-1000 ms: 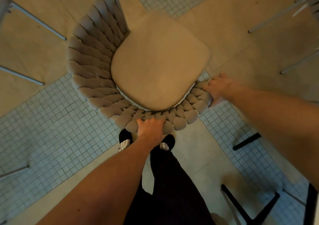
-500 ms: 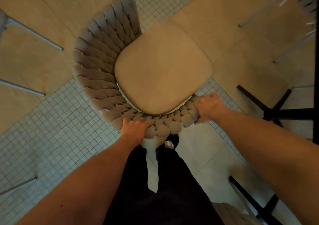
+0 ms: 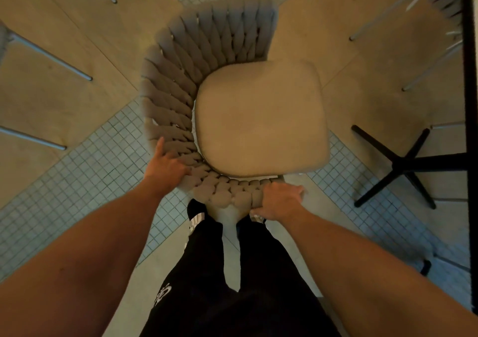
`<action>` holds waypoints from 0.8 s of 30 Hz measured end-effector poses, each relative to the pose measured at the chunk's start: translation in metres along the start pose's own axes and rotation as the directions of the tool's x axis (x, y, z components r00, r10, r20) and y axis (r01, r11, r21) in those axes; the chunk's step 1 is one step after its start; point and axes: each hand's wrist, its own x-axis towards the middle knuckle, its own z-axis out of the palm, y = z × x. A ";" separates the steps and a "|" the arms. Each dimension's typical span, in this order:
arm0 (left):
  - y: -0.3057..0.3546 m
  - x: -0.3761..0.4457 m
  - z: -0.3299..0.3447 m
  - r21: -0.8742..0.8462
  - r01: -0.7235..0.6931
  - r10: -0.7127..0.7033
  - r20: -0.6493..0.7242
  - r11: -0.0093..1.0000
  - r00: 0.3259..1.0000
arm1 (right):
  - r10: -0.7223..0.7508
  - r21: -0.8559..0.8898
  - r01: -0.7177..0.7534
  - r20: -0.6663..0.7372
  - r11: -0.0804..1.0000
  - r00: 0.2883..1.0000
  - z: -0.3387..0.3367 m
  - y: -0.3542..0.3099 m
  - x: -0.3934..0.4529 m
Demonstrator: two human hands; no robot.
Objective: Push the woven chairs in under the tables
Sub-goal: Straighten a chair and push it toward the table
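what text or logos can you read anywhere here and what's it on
No text here can be read.
White print on the black trousers, left thigh: too blurred and dark to read.
White stripes on the shoe: a pattern, no letters visible.
Chair, floor and table base: no markings visible.

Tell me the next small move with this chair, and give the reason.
Probably swing the seat's open front round to the right, then push. Both hands grip the woven chair at its back rim: the left hand on the curve, the right hand at the near end. The black table base stands to the right, and the cushion is not yet under the table edge.
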 end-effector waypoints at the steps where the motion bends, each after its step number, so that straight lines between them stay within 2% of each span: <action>1: -0.005 0.001 0.000 0.007 0.009 -0.009 0.000 1.000 1.000 | 0.003 0.022 -0.003 0.006 1.000 1.000 0.002 -0.007 -0.001; 6: -0.028 0.002 -0.001 0.052 0.064 -0.065 0.004 0.997 0.998 | 0.017 0.100 -0.019 0.028 0.995 0.999 0.009 -0.042 -0.007; 11: -0.035 0.001 0.009 0.052 0.059 -0.059 -0.003 0.997 0.998 | 0.033 0.138 -0.039 0.046 0.990 0.998 0.016 -0.055 -0.009; 18: -0.047 -0.003 0.008 -0.173 0.004 -0.011 -0.036 0.985 0.999 | -0.015 0.131 0.011 0.030 0.991 0.999 0.019 -0.054 -0.004; 24: -0.057 -0.026 0.006 -0.425 -0.024 -0.003 -0.062 0.905 0.998 | -0.061 0.148 0.070 -0.065 0.986 0.996 -0.007 -0.088 -0.019</action>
